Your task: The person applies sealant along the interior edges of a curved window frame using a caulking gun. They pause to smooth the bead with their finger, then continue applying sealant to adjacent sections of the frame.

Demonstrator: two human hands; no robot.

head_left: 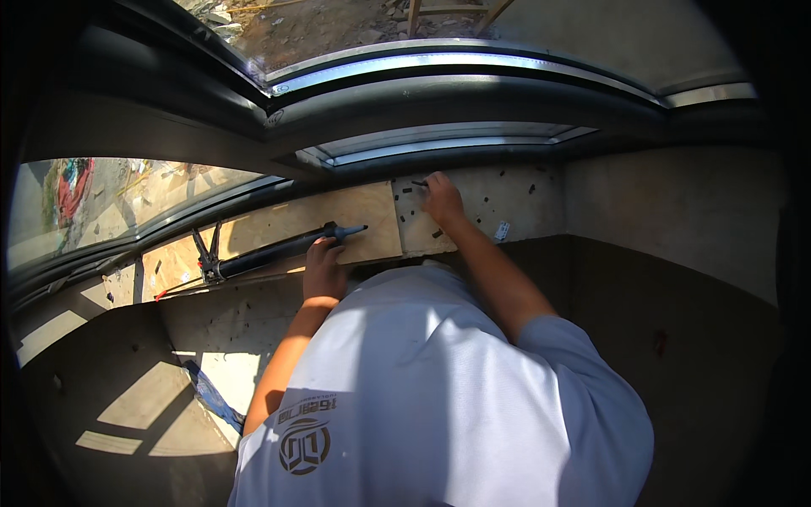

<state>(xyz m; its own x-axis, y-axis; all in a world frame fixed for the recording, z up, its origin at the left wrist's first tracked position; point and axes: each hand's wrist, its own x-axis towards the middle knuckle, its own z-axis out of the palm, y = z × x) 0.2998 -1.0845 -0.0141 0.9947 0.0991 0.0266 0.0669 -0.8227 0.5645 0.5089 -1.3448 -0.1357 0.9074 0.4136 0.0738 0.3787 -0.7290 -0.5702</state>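
Left hand (323, 269) grips caulking gun (270, 251); right hand (442, 199) pinches small dark piece (420, 183) beyond nozzle.

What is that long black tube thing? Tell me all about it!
It is a caulking gun: a long dark tube with a thin pointed nozzle on the right and a metal handle and trigger on the left. It lies flat on the sunlit wooden board below the window. The left hand rests on it near the nozzle.

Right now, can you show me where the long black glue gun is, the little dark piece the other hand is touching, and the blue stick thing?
caulking gun (270, 251), head view, middle of its black barrel.
small dark piece (420, 183), head view, its middle, at the right hand's fingertips.
blue stick (211, 395), head view, mid-length.
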